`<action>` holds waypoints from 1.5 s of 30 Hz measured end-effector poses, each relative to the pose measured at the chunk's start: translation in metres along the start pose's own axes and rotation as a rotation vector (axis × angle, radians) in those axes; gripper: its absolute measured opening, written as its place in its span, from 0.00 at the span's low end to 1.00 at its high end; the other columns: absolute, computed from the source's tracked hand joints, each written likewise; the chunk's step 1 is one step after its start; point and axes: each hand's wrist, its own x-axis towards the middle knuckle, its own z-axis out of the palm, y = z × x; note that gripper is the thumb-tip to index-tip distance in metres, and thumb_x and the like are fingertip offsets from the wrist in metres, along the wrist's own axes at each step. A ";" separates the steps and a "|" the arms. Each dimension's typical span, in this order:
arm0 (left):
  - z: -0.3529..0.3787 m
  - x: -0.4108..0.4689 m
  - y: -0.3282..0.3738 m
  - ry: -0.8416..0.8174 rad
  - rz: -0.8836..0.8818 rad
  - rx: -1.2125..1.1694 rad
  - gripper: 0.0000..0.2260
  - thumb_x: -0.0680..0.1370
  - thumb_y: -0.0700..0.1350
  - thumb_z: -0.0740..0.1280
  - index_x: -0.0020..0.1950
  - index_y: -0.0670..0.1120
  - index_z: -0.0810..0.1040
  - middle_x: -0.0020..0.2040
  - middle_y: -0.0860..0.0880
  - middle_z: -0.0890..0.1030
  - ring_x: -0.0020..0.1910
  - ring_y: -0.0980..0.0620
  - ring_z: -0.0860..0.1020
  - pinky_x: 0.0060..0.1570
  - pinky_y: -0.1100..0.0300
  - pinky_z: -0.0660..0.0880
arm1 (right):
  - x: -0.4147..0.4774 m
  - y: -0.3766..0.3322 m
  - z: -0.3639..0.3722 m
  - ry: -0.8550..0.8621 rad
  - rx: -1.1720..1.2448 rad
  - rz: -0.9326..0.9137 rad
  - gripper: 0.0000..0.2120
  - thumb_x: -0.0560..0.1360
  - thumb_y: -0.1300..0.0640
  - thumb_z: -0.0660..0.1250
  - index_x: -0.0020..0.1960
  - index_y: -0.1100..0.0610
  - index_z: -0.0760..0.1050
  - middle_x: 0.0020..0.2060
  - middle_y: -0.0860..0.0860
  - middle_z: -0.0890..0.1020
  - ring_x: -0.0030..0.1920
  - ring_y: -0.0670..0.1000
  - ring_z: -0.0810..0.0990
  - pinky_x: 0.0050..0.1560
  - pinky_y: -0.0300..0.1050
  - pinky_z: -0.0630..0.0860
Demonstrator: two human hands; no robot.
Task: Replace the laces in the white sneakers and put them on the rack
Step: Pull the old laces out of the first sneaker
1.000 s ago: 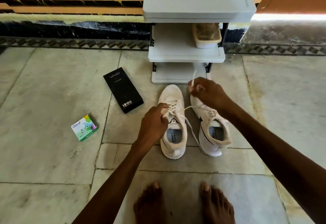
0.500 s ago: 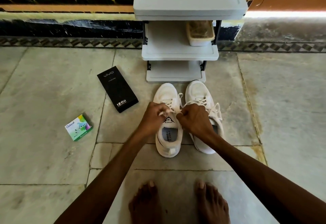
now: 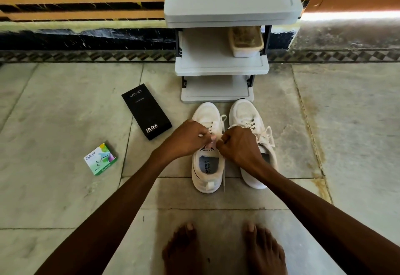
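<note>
Both hands, left [image 3: 187,137] and right [image 3: 237,144], are curled, pinching the lace [image 3: 213,131] over the left sneaker [image 3: 208,166].

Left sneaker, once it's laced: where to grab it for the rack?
Probably best to take the left sneaker by its heel collar, coming from above on the near side. The heel faces the person and the mouth is open upward, so the rim can be pinched inside and out beside the pull tab. The toe points at the rack.

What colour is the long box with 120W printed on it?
The box is black with white lettering, seen best in the head view.
</note>
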 end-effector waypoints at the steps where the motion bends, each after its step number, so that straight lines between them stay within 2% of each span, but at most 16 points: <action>1: 0.001 0.001 0.003 0.048 -0.008 -0.184 0.13 0.80 0.51 0.65 0.39 0.49 0.83 0.37 0.52 0.82 0.42 0.58 0.78 0.51 0.58 0.74 | 0.000 0.001 0.000 0.007 0.007 0.014 0.13 0.70 0.56 0.69 0.31 0.63 0.79 0.27 0.57 0.80 0.31 0.54 0.79 0.34 0.46 0.74; 4: -0.001 0.004 -0.001 0.490 -0.319 -1.297 0.13 0.82 0.42 0.61 0.38 0.45 0.76 0.27 0.52 0.76 0.33 0.55 0.75 0.47 0.58 0.76 | -0.003 0.008 -0.003 0.036 0.093 0.111 0.13 0.69 0.56 0.69 0.31 0.64 0.76 0.27 0.56 0.80 0.30 0.53 0.79 0.35 0.46 0.74; 6: 0.002 -0.002 -0.009 0.579 -0.462 -1.844 0.16 0.82 0.45 0.59 0.34 0.46 0.70 0.22 0.52 0.69 0.27 0.56 0.68 0.38 0.60 0.71 | -0.004 0.011 -0.005 0.020 0.170 0.173 0.12 0.69 0.56 0.70 0.33 0.64 0.78 0.27 0.56 0.82 0.31 0.54 0.82 0.38 0.48 0.79; 8: 0.001 -0.008 -0.013 0.428 -0.429 -1.580 0.18 0.82 0.52 0.61 0.34 0.46 0.72 0.24 0.51 0.67 0.25 0.56 0.65 0.35 0.60 0.69 | -0.004 0.011 -0.004 0.007 0.210 0.181 0.12 0.68 0.56 0.70 0.33 0.65 0.78 0.27 0.57 0.82 0.31 0.55 0.83 0.39 0.53 0.80; 11: -0.007 -0.021 0.000 0.007 -0.240 -0.543 0.17 0.78 0.58 0.65 0.39 0.48 0.84 0.36 0.54 0.80 0.33 0.60 0.74 0.41 0.64 0.70 | -0.003 0.011 -0.002 0.005 0.210 0.163 0.12 0.67 0.55 0.70 0.32 0.65 0.76 0.27 0.58 0.81 0.30 0.57 0.83 0.38 0.55 0.80; 13: -0.014 -0.023 0.009 0.024 -0.121 -0.363 0.15 0.80 0.53 0.65 0.40 0.48 0.84 0.42 0.58 0.84 0.42 0.66 0.78 0.49 0.65 0.71 | -0.003 0.010 -0.003 0.006 0.182 0.146 0.12 0.68 0.56 0.70 0.33 0.65 0.77 0.28 0.59 0.81 0.32 0.58 0.82 0.40 0.54 0.80; 15: -0.022 -0.023 0.015 0.372 -0.106 -0.741 0.12 0.81 0.48 0.63 0.40 0.47 0.80 0.41 0.57 0.82 0.43 0.63 0.78 0.49 0.63 0.73 | -0.002 0.008 -0.002 -0.005 0.153 0.130 0.12 0.69 0.56 0.70 0.34 0.65 0.78 0.29 0.60 0.82 0.33 0.57 0.82 0.41 0.51 0.80; 17: -0.029 -0.021 0.012 0.644 -0.092 -1.472 0.09 0.79 0.49 0.64 0.43 0.46 0.77 0.44 0.52 0.81 0.47 0.57 0.79 0.55 0.59 0.76 | -0.002 0.006 -0.001 -0.013 0.118 0.114 0.11 0.71 0.57 0.70 0.35 0.65 0.79 0.30 0.59 0.82 0.34 0.55 0.82 0.40 0.45 0.77; 19: -0.026 -0.020 0.005 0.602 -0.044 -1.857 0.09 0.81 0.48 0.61 0.49 0.45 0.77 0.47 0.49 0.81 0.51 0.52 0.81 0.59 0.55 0.77 | -0.002 0.005 0.000 -0.001 0.092 0.110 0.11 0.71 0.57 0.70 0.34 0.63 0.80 0.30 0.57 0.83 0.35 0.53 0.81 0.37 0.43 0.75; 20: -0.022 -0.021 0.004 0.520 -0.051 -1.802 0.08 0.82 0.45 0.60 0.53 0.44 0.77 0.46 0.49 0.81 0.47 0.53 0.81 0.56 0.57 0.78 | -0.001 0.005 0.001 0.008 0.084 0.105 0.10 0.71 0.57 0.70 0.34 0.63 0.80 0.31 0.57 0.83 0.35 0.52 0.81 0.37 0.44 0.74; 23: -0.003 -0.022 0.009 0.304 -0.144 -0.846 0.10 0.82 0.44 0.62 0.62 0.48 0.77 0.50 0.52 0.78 0.43 0.61 0.77 0.43 0.66 0.76 | 0.000 0.006 0.002 0.011 0.081 0.108 0.10 0.71 0.57 0.70 0.34 0.63 0.80 0.31 0.56 0.83 0.34 0.52 0.80 0.38 0.45 0.75; 27: 0.021 -0.015 0.007 0.252 -0.040 0.313 0.15 0.80 0.50 0.65 0.65 0.48 0.78 0.61 0.47 0.72 0.59 0.49 0.71 0.55 0.58 0.70 | -0.002 0.003 0.003 -0.006 0.047 0.098 0.13 0.71 0.53 0.71 0.34 0.62 0.81 0.30 0.56 0.82 0.34 0.52 0.80 0.32 0.41 0.71; 29: 0.033 -0.011 0.012 0.234 0.037 0.626 0.14 0.79 0.47 0.66 0.65 0.49 0.79 0.64 0.45 0.71 0.62 0.46 0.68 0.58 0.56 0.69 | -0.002 0.002 0.003 -0.003 0.040 0.102 0.14 0.71 0.52 0.71 0.34 0.63 0.80 0.30 0.56 0.82 0.34 0.52 0.80 0.30 0.39 0.68; 35: 0.036 0.000 -0.005 0.574 -0.228 -0.104 0.08 0.77 0.45 0.70 0.54 0.45 0.84 0.51 0.49 0.75 0.52 0.50 0.76 0.48 0.62 0.71 | -0.003 0.004 0.004 0.024 0.006 0.080 0.12 0.70 0.56 0.69 0.33 0.64 0.78 0.31 0.57 0.82 0.34 0.54 0.80 0.34 0.45 0.73; 41: 0.051 -0.024 0.006 0.575 -0.330 -1.178 0.09 0.83 0.40 0.60 0.46 0.41 0.77 0.45 0.47 0.82 0.46 0.51 0.81 0.56 0.53 0.79 | -0.004 0.008 0.002 0.008 0.013 0.092 0.11 0.70 0.57 0.69 0.34 0.64 0.79 0.32 0.57 0.83 0.36 0.54 0.81 0.36 0.46 0.74; 45: 0.029 -0.019 0.001 0.575 -0.358 -1.195 0.09 0.84 0.42 0.58 0.47 0.43 0.75 0.45 0.47 0.83 0.45 0.52 0.82 0.45 0.60 0.80 | -0.005 0.007 0.002 -0.008 0.034 0.108 0.11 0.71 0.57 0.69 0.35 0.64 0.79 0.32 0.56 0.83 0.37 0.53 0.81 0.35 0.42 0.73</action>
